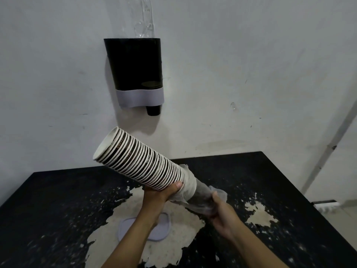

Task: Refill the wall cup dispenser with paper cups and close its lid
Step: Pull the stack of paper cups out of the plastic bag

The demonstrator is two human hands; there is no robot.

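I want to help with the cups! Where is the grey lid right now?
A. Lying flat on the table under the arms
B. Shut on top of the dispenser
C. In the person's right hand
A: the grey lid lies flat on the table, partly hidden beneath the left forearm.

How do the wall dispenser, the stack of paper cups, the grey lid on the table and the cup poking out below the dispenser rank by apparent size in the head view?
1. Stack of paper cups and wall dispenser: alike, and the stack is nearer, so unranked.
2. Grey lid, partly hidden by the forearm.
3. Black cup below the dispenser.
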